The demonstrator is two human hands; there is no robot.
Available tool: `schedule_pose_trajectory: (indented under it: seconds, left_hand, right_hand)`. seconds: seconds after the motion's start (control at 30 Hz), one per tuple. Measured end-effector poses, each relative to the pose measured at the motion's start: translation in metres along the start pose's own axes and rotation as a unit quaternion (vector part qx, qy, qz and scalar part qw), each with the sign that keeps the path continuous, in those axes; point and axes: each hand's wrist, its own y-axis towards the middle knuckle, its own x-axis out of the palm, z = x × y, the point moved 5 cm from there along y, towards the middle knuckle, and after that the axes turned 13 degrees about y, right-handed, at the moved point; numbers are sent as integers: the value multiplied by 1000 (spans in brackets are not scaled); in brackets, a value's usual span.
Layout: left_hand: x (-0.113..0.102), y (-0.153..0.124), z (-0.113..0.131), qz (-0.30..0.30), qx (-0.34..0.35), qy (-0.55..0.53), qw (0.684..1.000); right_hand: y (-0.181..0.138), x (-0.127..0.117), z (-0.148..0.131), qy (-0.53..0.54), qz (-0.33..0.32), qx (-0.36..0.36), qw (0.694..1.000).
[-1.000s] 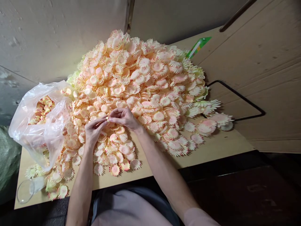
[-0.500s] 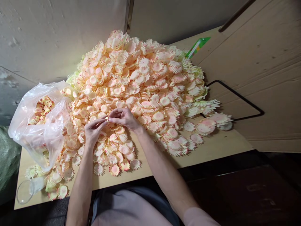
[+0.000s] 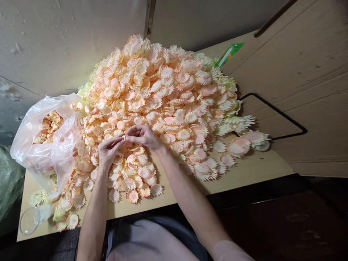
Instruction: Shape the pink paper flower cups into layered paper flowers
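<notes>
My left hand [image 3: 109,149] and my right hand [image 3: 144,138] meet at the fingertips over the front of a large heap of artificial flower petals [image 3: 168,90]. Pinched between both sets of fingers is a small pale piece [image 3: 124,137], largely covered, which looks like one of these petal pieces. The heaped pieces are round and cream to pink, with fringed edges, many of them red-tipped. A looser cluster of flower pieces [image 3: 133,181] lies below my wrists on the table.
On the left, a translucent plastic bag [image 3: 61,152] holds folded, red-edged pieces. A clear cup [image 3: 29,221] lies at the table's [image 3: 244,177] front left corner. Right of the heap are a green packet [image 3: 230,54], a bent black rod [image 3: 282,110] and a cardboard sheet [image 3: 310,72].
Both hands keep the same pinch in the same place. The whole view has shifted very slightly; nothing else visibly differs.
</notes>
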Motion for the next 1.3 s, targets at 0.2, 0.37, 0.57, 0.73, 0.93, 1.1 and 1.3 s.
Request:
schedule_pose_trajectory:
  seconds: [0.2,0.37,0.57,0.73,0.93,1.1,1.3]
  left_hand:
    - [0,0,4,-9,17,15,1000]
    - [3,-1,2,-22,3,-7,1000]
    - [3,0,-3,-14,4,6,1000]
    - [5,-1,-4,-51,19,54,997]
    - [6,0,1,-60,13,34,998]
    - [3,0,1,-40,-2,11,999]
    - [4,0,2,-41,0,5,999]
  right_hand:
    - [0,0,0,-8,1,2,1000]
    - [0,0,-1,-7,13,4,1000]
    - [0,2,-3,19,41,-7,999]
    - [-1,5,-5,13,32,-13,999]
    - [-1,8,-4,-18,9,-31,999]
    - [-1,7,-5,1,22,-26,999]
    - [0,6,-5,-11,13,-28,999]
